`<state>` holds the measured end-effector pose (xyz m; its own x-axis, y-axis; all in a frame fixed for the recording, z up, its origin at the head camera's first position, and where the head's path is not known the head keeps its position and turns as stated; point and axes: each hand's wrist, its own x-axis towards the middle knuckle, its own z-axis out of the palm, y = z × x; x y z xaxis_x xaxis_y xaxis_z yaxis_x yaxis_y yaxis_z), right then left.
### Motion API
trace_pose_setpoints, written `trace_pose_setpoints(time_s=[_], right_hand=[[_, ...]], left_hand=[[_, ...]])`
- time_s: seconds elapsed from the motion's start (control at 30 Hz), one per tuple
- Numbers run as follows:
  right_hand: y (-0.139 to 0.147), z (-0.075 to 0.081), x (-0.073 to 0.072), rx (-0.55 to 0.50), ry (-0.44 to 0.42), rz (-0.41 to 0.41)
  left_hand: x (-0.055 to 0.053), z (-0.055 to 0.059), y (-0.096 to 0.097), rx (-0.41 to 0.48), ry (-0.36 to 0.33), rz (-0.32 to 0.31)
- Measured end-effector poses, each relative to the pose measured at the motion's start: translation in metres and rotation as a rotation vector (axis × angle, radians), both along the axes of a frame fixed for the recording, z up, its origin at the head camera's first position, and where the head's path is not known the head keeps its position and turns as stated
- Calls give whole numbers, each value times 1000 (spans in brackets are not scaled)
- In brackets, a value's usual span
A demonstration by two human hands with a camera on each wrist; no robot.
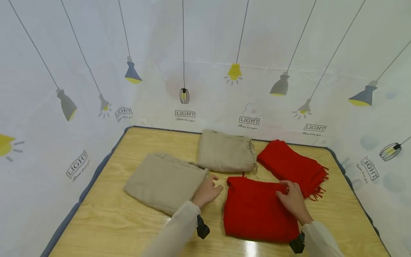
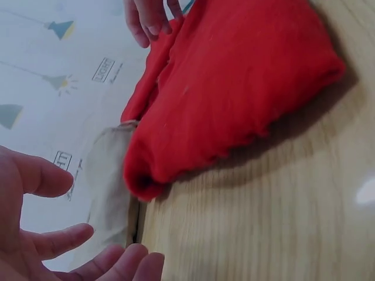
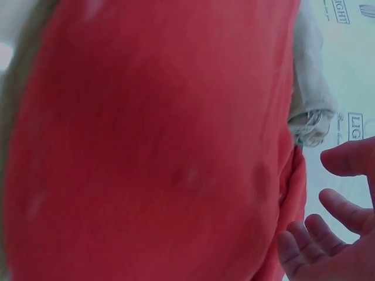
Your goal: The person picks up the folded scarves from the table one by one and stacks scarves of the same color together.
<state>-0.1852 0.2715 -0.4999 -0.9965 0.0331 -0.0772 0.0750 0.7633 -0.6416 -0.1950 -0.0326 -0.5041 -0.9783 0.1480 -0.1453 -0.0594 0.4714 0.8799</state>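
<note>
A folded red scarf (image 1: 257, 210) lies flat on the table in front of me. Over its far right corner is my right hand (image 1: 293, 201), fingers loosely bent and apart from the thumb; the right wrist view shows nothing between them. My left hand (image 1: 207, 192) hovers in the gap between this scarf and a folded beige scarf (image 1: 167, 182) on the left, its forearm crossing the beige one's right edge. Its fingers are spread and relaxed in the left wrist view, holding nothing.
Behind lie a second folded beige scarf (image 1: 224, 151) with fringe at its right side and another folded red scarf (image 1: 292, 164), its fringe pointing right. A wooden table (image 1: 106, 221) with a dark blue edge bears them all. White lamp-printed sheeting (image 1: 208, 46) surrounds it.
</note>
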Motion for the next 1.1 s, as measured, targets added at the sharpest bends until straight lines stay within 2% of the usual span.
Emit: trace_pose_setpoints(time_s=[0.23,0.43,0.57,0.7,0.9,1.0,1.1], right_hand=[[-32,5,-11,-80,-9,14],[-65,7,-19,-185,-47,27],[-88,7,-22,-257,-75,33],[-112,3,-21,-325,-60,68],[-145,0,-17,-328,-10,100],[-158,1,-13,-317,-5,106],[-172,1,-9,-353,-7,126]], left_hand=[[-6,1,-31,-36,25,34],[-9,10,-59,-42,19,77],[-10,11,-79,-67,34,99],[-10,10,-98,-88,40,123],[-10,7,-123,-159,76,183],[-9,4,-133,-228,115,202],[-9,3,-146,-307,134,222]])
